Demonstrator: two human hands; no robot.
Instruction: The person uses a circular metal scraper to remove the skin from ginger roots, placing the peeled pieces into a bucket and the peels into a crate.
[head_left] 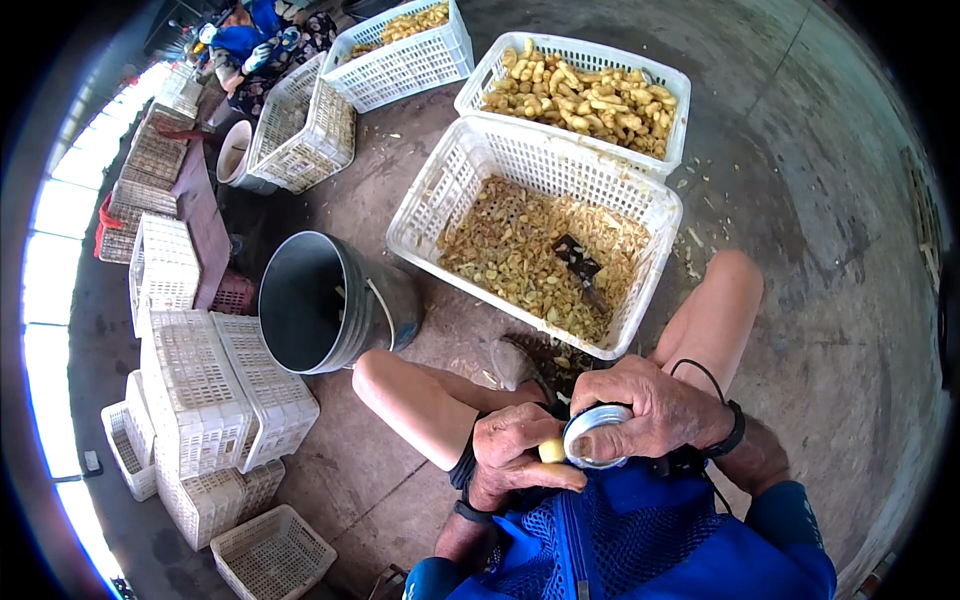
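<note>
The rough grey concrete floor (800, 300) is stretching all around, with little bits of peel lying on it. Bright light is shining in along the far left, and stacked white plastic crates with holes (200, 390) are standing on that side. Another person in blue (265, 40) is sitting at the top left. A big grey round bucket (405, 295) is standing near the knees. Right ahead, a white plastic basket with holes (530, 150) is holding brown and yellow peel scraps (500, 250), and a dark flat thing (580, 265) is lying on them. Just behind it, another white plastic basket (684, 105) is holding lumpy yellow roots (585, 95). Over the lap, the left hand (515, 445) is pinching a small pale yellow piece (551, 450), thumb below and fingers above. The right hand (640, 405) is gripping a round silver metal disc with a raised rim (588, 440), its thumb pressing on the face. The piece is sitting between the left hand and the disc, its bare end pointing right, toward the disc's edge. Fingers are hiding the rest, so I cannot tell which way its long side is running. The disc's flat face is looking up.
</note>
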